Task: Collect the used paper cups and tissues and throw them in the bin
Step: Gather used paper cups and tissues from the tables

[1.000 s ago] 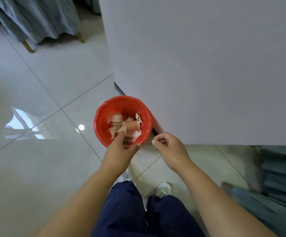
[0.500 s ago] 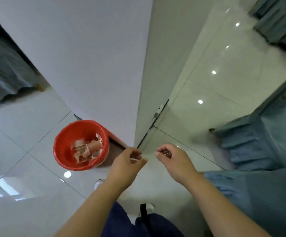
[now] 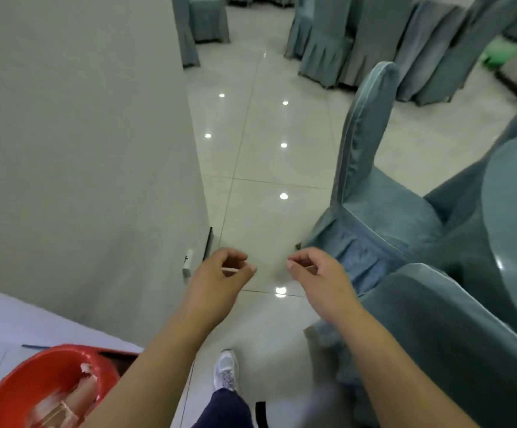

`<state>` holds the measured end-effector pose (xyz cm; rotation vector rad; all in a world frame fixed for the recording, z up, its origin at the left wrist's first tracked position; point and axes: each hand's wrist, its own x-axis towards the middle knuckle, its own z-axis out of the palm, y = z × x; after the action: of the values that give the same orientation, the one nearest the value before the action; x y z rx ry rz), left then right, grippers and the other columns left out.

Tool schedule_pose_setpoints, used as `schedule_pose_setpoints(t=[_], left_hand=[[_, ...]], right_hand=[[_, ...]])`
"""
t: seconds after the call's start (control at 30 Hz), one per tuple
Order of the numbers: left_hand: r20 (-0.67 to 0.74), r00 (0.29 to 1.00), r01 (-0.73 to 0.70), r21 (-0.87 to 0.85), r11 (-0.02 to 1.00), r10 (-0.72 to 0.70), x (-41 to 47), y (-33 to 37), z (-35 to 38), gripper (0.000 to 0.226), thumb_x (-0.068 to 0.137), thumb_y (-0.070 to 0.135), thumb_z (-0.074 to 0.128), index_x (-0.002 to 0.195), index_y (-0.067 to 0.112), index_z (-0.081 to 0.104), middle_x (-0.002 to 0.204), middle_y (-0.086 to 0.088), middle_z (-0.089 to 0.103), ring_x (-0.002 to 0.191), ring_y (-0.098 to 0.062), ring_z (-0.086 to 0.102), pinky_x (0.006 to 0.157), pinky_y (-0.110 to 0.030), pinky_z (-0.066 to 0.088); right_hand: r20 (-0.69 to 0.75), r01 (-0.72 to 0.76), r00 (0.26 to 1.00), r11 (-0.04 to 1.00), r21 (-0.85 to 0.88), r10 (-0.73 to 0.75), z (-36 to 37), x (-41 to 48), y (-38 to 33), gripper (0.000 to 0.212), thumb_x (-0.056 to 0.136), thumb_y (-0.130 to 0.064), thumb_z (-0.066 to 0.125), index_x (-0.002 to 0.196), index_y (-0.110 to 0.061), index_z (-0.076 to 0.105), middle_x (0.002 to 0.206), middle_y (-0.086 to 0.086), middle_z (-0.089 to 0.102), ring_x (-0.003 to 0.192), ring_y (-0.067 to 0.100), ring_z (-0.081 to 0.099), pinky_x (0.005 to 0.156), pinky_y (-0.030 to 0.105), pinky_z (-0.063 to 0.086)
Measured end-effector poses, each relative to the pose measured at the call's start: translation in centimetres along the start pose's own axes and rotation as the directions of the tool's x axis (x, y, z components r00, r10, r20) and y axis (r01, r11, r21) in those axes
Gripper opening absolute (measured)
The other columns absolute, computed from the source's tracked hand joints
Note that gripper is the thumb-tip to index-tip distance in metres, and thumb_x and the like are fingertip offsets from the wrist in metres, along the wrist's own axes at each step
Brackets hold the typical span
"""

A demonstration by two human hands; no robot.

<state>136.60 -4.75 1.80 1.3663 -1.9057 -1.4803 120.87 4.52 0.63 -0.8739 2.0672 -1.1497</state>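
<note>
We have the bin [image 3: 42, 358] at lower left, nearest our left hand [image 3: 217, 282]; left hand and right hand [image 3: 319, 282] curl, and we cannot tell if either pinches anything

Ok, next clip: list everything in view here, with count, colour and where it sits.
bin: one, red, floor at lower left, by the wall
cups and tissues: several, pale, blurred, inside the bin
wall: one, white, left half
floor: glossy white tiles, centre
covered chairs: several, blue-grey, right side and far end
table: one, blue-grey, right edge
green object: one, top right, too blurred to identify
shoe: one, white, bottom centre
trouser leg: navy, bottom centre
left hand: pinches a thin pale sliver
right hand: fingers curled, contents unclear
</note>
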Motion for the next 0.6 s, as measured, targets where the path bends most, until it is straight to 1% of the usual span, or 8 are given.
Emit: schedule_pose_setpoints(t=[0.1, 0.17, 0.23, 0.33, 0.37, 0.47, 0.53, 0.6], left_hand=[[0.041, 0.997, -0.058, -0.025, 0.998, 0.059, 4.4, 3.5, 1.7, 0.016, 0.085, 0.031, 0.068, 0.1, 0.029, 0.061, 0.093, 0.016, 0.063, 0.086, 0.001, 0.057, 0.069, -0.016, 0.044], [0.072, 0.993, -0.093, -0.044, 0.995, 0.096, 7.7, 5.7, 2.6, 0.015, 0.085, 0.032, 0.068, 0.098, 0.031, 0.061, 0.096, 0.014, 0.064, 0.088, -0.003, 0.059, 0.072, -0.02, 0.047], [0.103, 0.987, -0.12, -0.066, 0.991, 0.126, 11.3, 8.1, 3.3, 0.014, 0.084, 0.032, 0.069, 0.096, 0.032, 0.062, 0.096, 0.014, 0.066, 0.089, -0.007, 0.061, 0.072, -0.022, 0.047], [0.146, 0.97, -0.185, -0.061, 0.981, 0.192, 16.5, 11.6, 4.1, 0.014, 0.084, 0.031, 0.069, 0.097, 0.03, 0.063, 0.093, 0.014, 0.066, 0.087, -0.009, 0.062, 0.07, -0.021, 0.046], [0.159, 0.962, -0.214, -0.055, 0.975, 0.22, 18.1, 12.7, 4.2, 0.015, 0.084, 0.03, 0.069, 0.097, 0.029, 0.063, 0.093, 0.014, 0.066, 0.087, -0.009, 0.062, 0.07, -0.021, 0.046], [0.195, 0.935, -0.292, -0.053, 0.955, 0.297, 22.9, 16.2, 4.8, 0.013, 0.085, 0.029, 0.068, 0.097, 0.029, 0.062, 0.094, 0.012, 0.066, 0.087, -0.009, 0.062, 0.071, -0.021, 0.047], [0.209, 0.92, -0.326, -0.063, 0.943, 0.332, 25.9, 18.3, 5.7, 0.013, 0.085, 0.029, 0.068, 0.096, 0.029, 0.062, 0.096, 0.011, 0.066, 0.088, -0.01, 0.062, 0.073, -0.024, 0.049], [0.237, 0.902, -0.354, -0.072, 0.932, 0.361, 28.4, 20.3, 7.0, 0.013, 0.085, 0.029, 0.068, 0.096, 0.029, 0.062, 0.097, 0.01, 0.066, 0.088, -0.011, 0.063, 0.075, -0.026, 0.05]], right_hand=[[-0.089, -0.006, 0.996, 0.999, 0.053, 0.011, -2.8, 3.6, -1.1, 0.002, 0.089, -0.024, 0.064, 0.09, -0.023, 0.066, 0.086, -0.008, 0.065, 0.082, 0.009, 0.059, 0.077, 0.024, 0.049], [-0.14, -0.001, 0.99, 0.997, 0.081, 0.012, -4.6, 6.4, -1.8, 0.002, 0.089, -0.024, 0.064, 0.09, -0.024, 0.066, 0.086, -0.008, 0.066, 0.082, 0.01, 0.06, 0.076, 0.025, 0.05], [-0.192, 0.005, 0.981, 0.996, 0.093, 0.013, -6.4, 9.2, -2.8, 0.002, 0.09, -0.025, 0.063, 0.09, -0.025, 0.065, 0.087, -0.009, 0.066, 0.083, 0.009, 0.06, 0.072, 0.021, 0.05], [-0.273, 0.02, 0.962, 0.991, 0.129, 0.016, -8.8, 13.6, -4.3, 0.004, 0.09, -0.023, 0.062, 0.089, -0.025, 0.065, 0.084, -0.009, 0.066, 0.08, 0.008, 0.06, 0.061, 0.013, 0.048], [-0.301, 0.029, 0.954, 0.991, 0.133, 0.012, -9.5, 14.9, -4.8, 0.004, 0.09, -0.022, 0.063, 0.088, -0.025, 0.065, 0.083, -0.009, 0.067, 0.079, 0.008, 0.061, 0.061, 0.014, 0.049], [-0.401, 0.056, 0.916, 0.989, 0.134, 0.003, -11.7, 19.1, -5.8, 0.003, 0.089, -0.023, 0.064, 0.088, -0.025, 0.066, 0.083, -0.008, 0.068, 0.081, 0.009, 0.063, 0.073, 0.025, 0.053], [-0.445, 0.063, 0.895, 0.989, 0.131, 0.002, -13.3, 21.3, -6.2, 0.002, 0.089, -0.024, 0.064, 0.088, -0.025, 0.066, 0.083, -0.009, 0.068, 0.08, 0.008, 0.063, 0.073, 0.023, 0.052], [-0.493, 0.064, 0.87, 0.989, 0.132, 0.01, -15.0, 23.1, -6.3, 0.003, 0.089, -0.025, 0.064, 0.087, -0.025, 0.065, 0.081, -0.009, 0.067, 0.077, 0.006, 0.062, 0.068, 0.018, 0.048]])
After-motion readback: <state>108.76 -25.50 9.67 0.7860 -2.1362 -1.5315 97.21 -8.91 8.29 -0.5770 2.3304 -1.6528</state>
